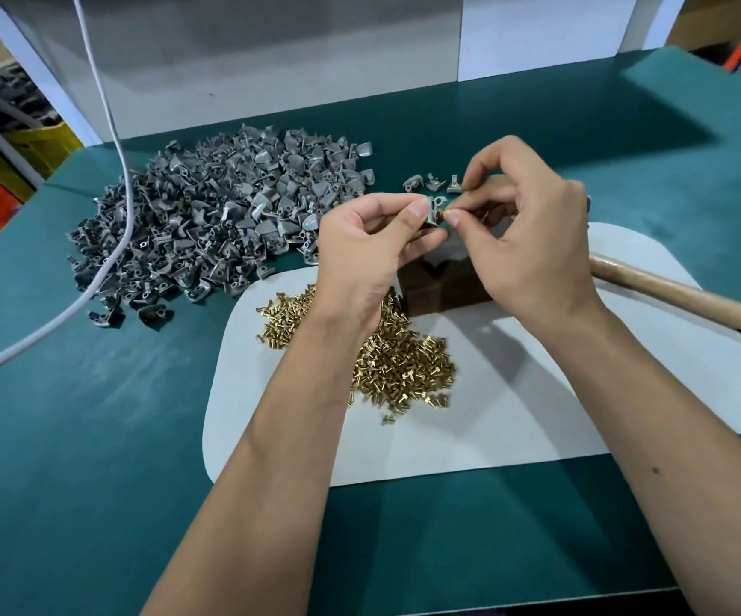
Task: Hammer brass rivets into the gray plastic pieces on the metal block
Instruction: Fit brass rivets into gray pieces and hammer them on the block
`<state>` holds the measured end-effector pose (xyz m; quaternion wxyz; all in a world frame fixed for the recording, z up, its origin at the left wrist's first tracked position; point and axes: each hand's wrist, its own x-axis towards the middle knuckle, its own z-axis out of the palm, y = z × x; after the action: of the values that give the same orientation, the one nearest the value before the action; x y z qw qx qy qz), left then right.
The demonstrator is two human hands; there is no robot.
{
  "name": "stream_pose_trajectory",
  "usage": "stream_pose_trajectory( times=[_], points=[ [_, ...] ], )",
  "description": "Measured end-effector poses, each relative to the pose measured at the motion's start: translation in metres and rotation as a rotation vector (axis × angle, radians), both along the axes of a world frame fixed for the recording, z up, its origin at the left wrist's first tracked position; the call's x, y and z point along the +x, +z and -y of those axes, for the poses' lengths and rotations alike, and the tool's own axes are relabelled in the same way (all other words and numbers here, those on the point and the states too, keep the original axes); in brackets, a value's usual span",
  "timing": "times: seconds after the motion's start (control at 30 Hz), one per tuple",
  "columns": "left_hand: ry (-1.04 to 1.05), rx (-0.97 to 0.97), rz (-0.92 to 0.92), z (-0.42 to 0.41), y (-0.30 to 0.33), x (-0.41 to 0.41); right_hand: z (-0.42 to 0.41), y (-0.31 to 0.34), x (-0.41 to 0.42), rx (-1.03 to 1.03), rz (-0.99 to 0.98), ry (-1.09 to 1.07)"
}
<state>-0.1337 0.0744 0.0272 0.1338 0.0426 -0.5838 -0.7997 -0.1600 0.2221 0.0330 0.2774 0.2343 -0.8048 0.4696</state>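
Note:
My left hand [373, 246] pinches a small gray plastic piece [436, 208] between thumb and fingers above the table. My right hand [524, 229] holds a brass rivet [445, 212] by its fingertips, right against that piece. Below both hands stands the dark metal block [439, 286], partly hidden by them. A heap of brass rivets [399, 362] lies on the white mat [537, 406] under my left wrist. A large pile of gray plastic pieces [208, 224] covers the table at left.
A wooden hammer handle [679, 300] lies on the mat to the right; its head is hidden behind my right hand. Three gray pieces [433, 183] sit apart beyond my hands. A white cable [106, 242] crosses the gray pile. The table top is green [93, 437].

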Motion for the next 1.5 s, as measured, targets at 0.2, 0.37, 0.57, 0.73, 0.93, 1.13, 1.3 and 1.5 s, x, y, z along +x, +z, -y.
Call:
stream_pose_trajectory(
  times=[0.2,0.37,0.57,0.73,0.93,1.13,1.3,1.5],
  points=[
    [0.039,0.006,-0.012,-0.005,-0.001,0.001,0.001,0.0,0.0,0.02,-0.026,-0.032],
    [0.046,-0.015,-0.021,-0.008,-0.003,0.001,0.001,-0.001,0.001,0.038,-0.035,-0.038],
    [0.083,-0.095,-0.064,-0.009,-0.006,0.0,0.001,0.0,0.001,-0.038,0.048,-0.004],
    [0.166,-0.227,-0.099,-0.016,-0.008,0.0,0.002,-0.002,0.004,-0.067,0.017,-0.019],
    [0.233,-0.225,-0.091,-0.024,-0.009,0.001,0.005,-0.002,0.006,-0.033,-0.058,-0.044],
    [0.238,-0.225,-0.079,-0.024,-0.011,0.001,0.007,-0.004,0.007,-0.018,-0.083,-0.072],
    [0.15,-0.109,-0.115,-0.012,-0.005,-0.001,0.009,-0.004,0.006,0.003,-0.12,-0.048],
    [0.09,0.081,-0.056,-0.004,-0.002,-0.002,0.002,-0.003,0.002,0.042,-0.095,-0.006]
  ],
)
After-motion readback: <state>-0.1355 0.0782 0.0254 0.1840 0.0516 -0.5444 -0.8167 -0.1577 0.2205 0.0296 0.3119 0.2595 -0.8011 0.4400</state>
